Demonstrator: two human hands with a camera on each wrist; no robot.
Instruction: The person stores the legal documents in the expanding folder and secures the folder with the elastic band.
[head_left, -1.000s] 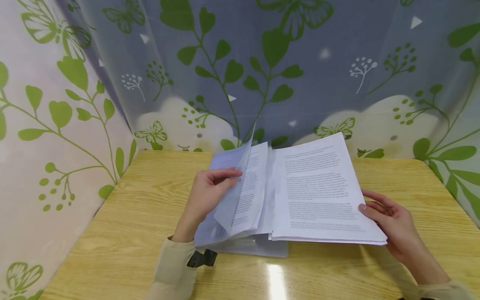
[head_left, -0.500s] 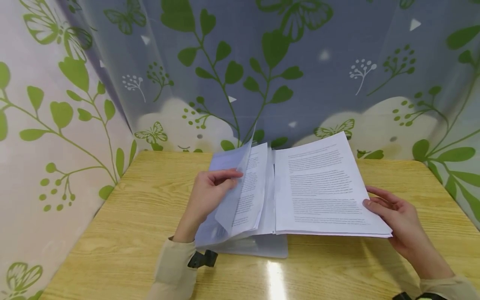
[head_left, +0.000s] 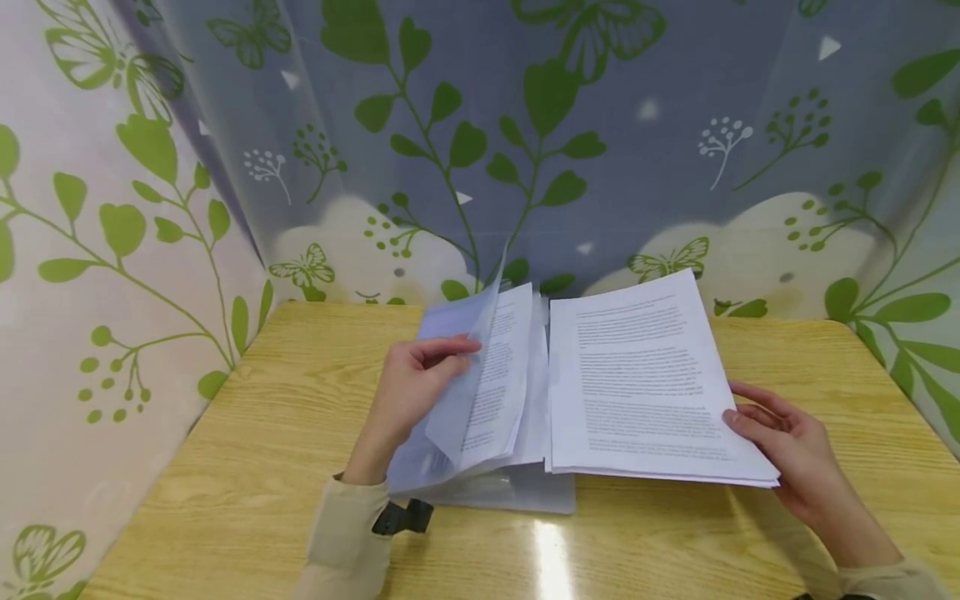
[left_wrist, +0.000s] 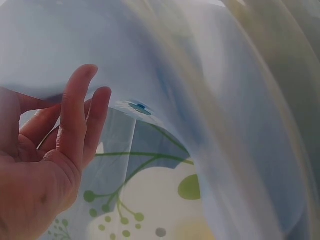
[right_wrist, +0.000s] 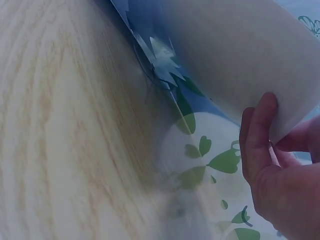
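A translucent plastic folder (head_left: 517, 492) lies spread on the table. My left hand (head_left: 416, 383) pinches a raised clear sheet (head_left: 461, 408) of it between thumb and fingers. Printed pages (head_left: 506, 375) stand tilted just behind that sheet. On the right, my right hand (head_left: 795, 454) grips the outer edge of a stack of printed paper (head_left: 637, 375), thumb on top and fingers below. The stack is held up at a slant above the table. In the right wrist view the paper's blank underside (right_wrist: 240, 55) shows by the fingers. The left wrist view has curved clear plastic (left_wrist: 225, 125) beside the hand.
A wooden table (head_left: 285, 400) extends around the folder. Patterned fabric (head_left: 480, 150) with leaves and butterflies hangs behind it and along both sides. A dark strap (head_left: 402, 517) is at the left sleeve cuff.
The paper stack in my right hand has shifted a little to the right, rising and then dipping slightly. My left hand has barely moved, drifting slightly left with the clear sheet.
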